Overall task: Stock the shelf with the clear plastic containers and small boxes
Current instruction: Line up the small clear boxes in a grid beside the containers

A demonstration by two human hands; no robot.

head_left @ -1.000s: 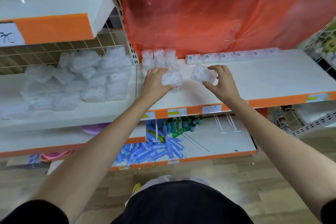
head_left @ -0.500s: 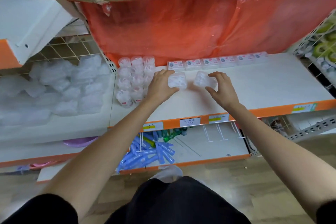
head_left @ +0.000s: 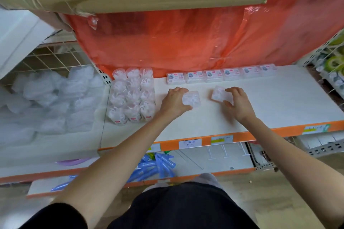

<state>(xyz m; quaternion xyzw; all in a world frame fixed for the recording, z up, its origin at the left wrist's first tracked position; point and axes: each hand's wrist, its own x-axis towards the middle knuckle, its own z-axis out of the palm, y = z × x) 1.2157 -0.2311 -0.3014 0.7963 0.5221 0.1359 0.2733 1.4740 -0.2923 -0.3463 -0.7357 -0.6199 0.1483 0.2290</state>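
– Since a second ago the left hand [head_left: 175, 102] has slid rightward off the block of round tubs [head_left: 133, 95]; it now sits clear of that block, over the bare shelf [head_left: 279, 102].
– What has each hand got hold of?
– One clear square container apiece; the left hand's fingers [head_left: 179, 90] curl over the far-left edge of the left container [head_left: 192, 99], thumb against its near side; the container lies just right of the block, apart from it, apparently flat on the shelf.
– And the other?
– The right hand [head_left: 240, 104] pinches the right container [head_left: 219, 95] further right of the block; its fingers [head_left: 232, 90] arch over the far edge, thumb at the near corner; the container juts leftward out of the grip, a little tilted; whether its base touches the shelf I cannot tell.
– Do the two containers touch?
– No; a bare strip of shelf lies between them.
– Anything else stocked?
– The small boxes [head_left: 214, 76] run in one line rightward from the block's far right corner, along the back, against the red plastic sheet [head_left: 186, 42]; both held containers lie nearer the front than that line, apart from it.
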